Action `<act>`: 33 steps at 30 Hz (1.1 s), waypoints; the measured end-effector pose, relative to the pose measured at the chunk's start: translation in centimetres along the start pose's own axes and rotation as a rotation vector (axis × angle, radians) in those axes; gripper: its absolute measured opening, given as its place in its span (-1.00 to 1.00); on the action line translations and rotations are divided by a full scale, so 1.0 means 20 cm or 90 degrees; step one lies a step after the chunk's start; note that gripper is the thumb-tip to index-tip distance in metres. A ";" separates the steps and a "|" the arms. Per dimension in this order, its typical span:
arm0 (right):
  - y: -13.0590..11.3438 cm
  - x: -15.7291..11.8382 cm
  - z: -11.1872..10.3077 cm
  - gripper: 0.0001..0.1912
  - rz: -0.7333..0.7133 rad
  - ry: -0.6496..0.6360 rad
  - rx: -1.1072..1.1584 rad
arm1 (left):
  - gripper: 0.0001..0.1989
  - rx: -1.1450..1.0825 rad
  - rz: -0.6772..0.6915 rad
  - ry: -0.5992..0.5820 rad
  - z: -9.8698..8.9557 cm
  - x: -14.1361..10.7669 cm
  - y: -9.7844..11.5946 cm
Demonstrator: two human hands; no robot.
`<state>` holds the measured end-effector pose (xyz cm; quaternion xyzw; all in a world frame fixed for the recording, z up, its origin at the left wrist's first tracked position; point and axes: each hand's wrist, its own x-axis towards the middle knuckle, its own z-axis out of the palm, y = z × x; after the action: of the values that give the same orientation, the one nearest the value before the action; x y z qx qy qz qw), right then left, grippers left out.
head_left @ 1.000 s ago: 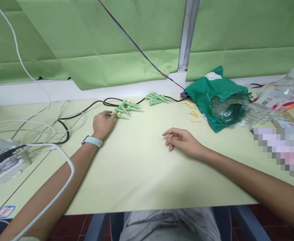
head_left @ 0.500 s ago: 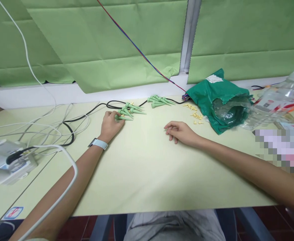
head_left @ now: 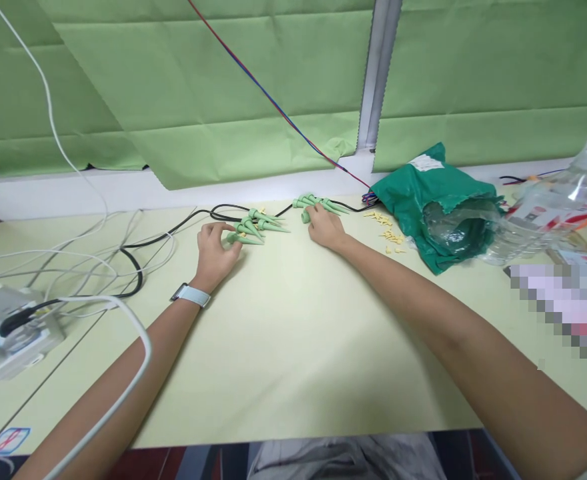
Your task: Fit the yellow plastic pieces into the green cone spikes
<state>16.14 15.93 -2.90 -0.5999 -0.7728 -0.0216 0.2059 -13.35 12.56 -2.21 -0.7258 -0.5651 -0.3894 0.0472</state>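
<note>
In the head view, my left hand (head_left: pixel 215 252) rests at the left pile of green plastic spikes (head_left: pixel 249 223). Its thumb and index finger are apart, around the wide head of the nearest green plastic spike (head_left: pixel 247 241), which lies on the table. My right hand (head_left: pixel 326 228) is at the other pile of green plastic spikes (head_left: pixel 311 199). Its fingers are closed on a green plastic spike (head_left: pixel 305 217), whose round head shows left of the fingers; its tip is hidden. Small yellow plastic pieces (head_left: pixel 391 236) lie in loose groups to the right.
A torn green plastic bag (head_left: pixel 423 193) and a clear bottle (head_left: pixel 538 207) stand at the right. White cables (head_left: pixel 88 257) and a black cable (head_left: pixel 141 273) sprawl across the left side, near a white power strip (head_left: pixel 18 347). Green paper (head_left: pixel 253 100) covers the back wall.
My right hand has moved forward and left to the right pile and closed on a spike there. My left hand has drawn back slightly, its fingers now looser around the spike's head.
</note>
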 end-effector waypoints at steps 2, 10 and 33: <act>-0.01 -0.02 0.00 -0.55 0.006 0.010 -0.017 | -0.73 0.002 -0.002 -0.010 0.00 0.00 0.01; 0.02 -0.13 -0.05 -0.77 -0.079 0.038 0.011 | -0.79 -0.049 0.052 0.041 0.00 -0.01 0.03; 0.23 -0.39 -0.30 -0.70 0.053 0.043 0.015 | -0.68 -0.740 -0.249 -0.411 0.05 -0.20 0.47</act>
<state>23.79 8.42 -0.99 -0.6283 -0.7399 -0.0242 0.2393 -4.98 6.52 -1.80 -0.5975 -0.3712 -0.3946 -0.5912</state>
